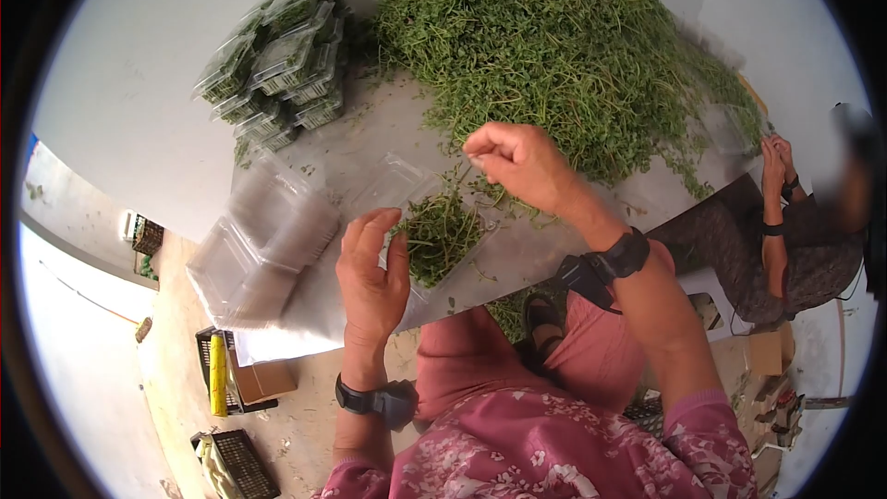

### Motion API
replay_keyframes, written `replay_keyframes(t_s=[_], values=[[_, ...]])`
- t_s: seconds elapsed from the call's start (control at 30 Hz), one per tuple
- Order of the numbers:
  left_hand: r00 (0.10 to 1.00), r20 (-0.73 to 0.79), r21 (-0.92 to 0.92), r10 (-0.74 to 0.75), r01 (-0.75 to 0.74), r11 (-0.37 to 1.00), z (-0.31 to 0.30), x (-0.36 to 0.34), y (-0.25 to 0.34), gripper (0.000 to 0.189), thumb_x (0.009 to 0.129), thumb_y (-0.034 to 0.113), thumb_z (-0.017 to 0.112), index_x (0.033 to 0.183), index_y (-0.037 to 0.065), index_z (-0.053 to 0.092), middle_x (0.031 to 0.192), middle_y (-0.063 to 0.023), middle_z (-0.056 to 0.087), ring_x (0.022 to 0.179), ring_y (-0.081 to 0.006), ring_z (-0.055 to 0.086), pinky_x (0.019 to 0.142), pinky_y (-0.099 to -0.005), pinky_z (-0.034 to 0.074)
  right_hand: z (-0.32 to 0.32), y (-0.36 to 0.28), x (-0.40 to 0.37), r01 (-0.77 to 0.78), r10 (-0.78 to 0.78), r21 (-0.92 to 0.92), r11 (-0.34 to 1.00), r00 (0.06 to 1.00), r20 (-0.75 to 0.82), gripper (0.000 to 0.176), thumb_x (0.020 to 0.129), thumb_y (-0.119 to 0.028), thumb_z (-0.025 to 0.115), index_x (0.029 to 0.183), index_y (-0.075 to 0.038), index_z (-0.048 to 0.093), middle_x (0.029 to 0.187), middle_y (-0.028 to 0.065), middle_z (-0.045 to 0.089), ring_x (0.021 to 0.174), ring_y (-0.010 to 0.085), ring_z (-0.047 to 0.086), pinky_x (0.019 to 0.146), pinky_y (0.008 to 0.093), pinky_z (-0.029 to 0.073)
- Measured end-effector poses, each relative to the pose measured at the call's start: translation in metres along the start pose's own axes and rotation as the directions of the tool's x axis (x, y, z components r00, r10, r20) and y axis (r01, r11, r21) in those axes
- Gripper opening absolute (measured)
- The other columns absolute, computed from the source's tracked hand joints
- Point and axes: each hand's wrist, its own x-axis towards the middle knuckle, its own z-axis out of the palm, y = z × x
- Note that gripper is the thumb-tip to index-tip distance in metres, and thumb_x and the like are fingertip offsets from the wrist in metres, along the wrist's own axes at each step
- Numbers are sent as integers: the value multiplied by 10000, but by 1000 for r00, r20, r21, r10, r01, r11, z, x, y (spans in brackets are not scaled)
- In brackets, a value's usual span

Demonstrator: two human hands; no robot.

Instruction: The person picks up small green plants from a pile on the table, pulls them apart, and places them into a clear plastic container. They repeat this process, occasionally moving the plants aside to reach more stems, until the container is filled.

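Observation:
An open clear plastic clamshell box (476, 254) lies at the table's near edge, its lid (397, 183) folded back away from me. Leafy green sprigs (442, 238) fill its base loosely, with some stems sticking out over the rim. My left hand (372, 263) is at the box's left side, thumb apart from the curved fingers, holding nothing I can see. Above and to the right of the box, my right hand (520, 164) is closed, fingertips curled against the thumb. Whatever it may pinch is too small to name. Behind it rises a large heap of the same greens (554, 55).
Filled, closed clamshells (286, 65) are stacked at the back left. Nested empty clamshells (263, 236) stand left of my left hand. Across the right end, another person's hands (776, 162) are near a clear box (725, 129). Black crates (236, 467) sit on the floor.

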Motion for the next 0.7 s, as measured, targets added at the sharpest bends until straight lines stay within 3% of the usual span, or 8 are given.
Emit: replay_keyframes(t_s=[0.03,0.13,0.23,0.37,0.47,0.57,0.7], values=[[999,29,34,25,-26,999,0,-1,5,229,869,-29,657,1094,12,668,1091,-151,681,1007,-328,662,890,-358,509,-7,5,0,-53,53,-49,997,999,7,191,894,0,630,1081,10,666,886,54,719,726,98,629,665,289,529],[991,104,71,85,-93,993,6,-4,7,224,831,-41,672,1048,16,676,1085,-135,685,985,-340,651,867,-386,509,-9,16,-3,57,-47,-204,977,997,56,226,897,13,603,1108,-26,671,938,73,701,813,169,660,713,313,537],[977,178,101,122,-141,985,15,-9,4,216,802,-37,676,1007,29,684,1054,-119,683,975,-331,631,869,-413,488,8,17,-8,285,-250,-388,877,958,138,277,893,25,588,1143,-60,674,1086,105,649,937,270,659,798,351,541],[951,275,127,140,-181,975,20,-15,-3,182,793,-15,680,972,14,686,1057,-125,680,978,-340,630,887,-426,478,31,16,-10,221,-141,-346,912,960,241,239,874,32,627,1099,-41,664,1239,127,549,988,336,635,855,395,537],[947,283,135,150,-194,972,20,-17,-4,158,790,-8,680,948,4,689,1059,-130,678,981,-340,632,894,-431,476,35,17,-10,258,-153,-389,884,947,282,177,870,29,634,1033,-35,660,1209,121,565,999,337,633,838,401,536],[946,295,123,137,-180,976,18,-19,-6,143,798,-6,679,940,-1,692,1067,-133,679,986,-343,635,901,-431,476,29,18,-9,318,-261,-344,883,944,202,129,875,22,624,987,-31,657,1094,117,617,955,331,647,797,408,535],[949,290,104,127,-163,981,15,-21,-6,158,810,-12,675,966,0,692,1104,-138,683,1005,-353,639,910,-430,480,13,6,-4,257,-234,-337,906,966,108,113,868,-2,621,971,-20,663,925,135,673,858,333,669,755,411,534]])
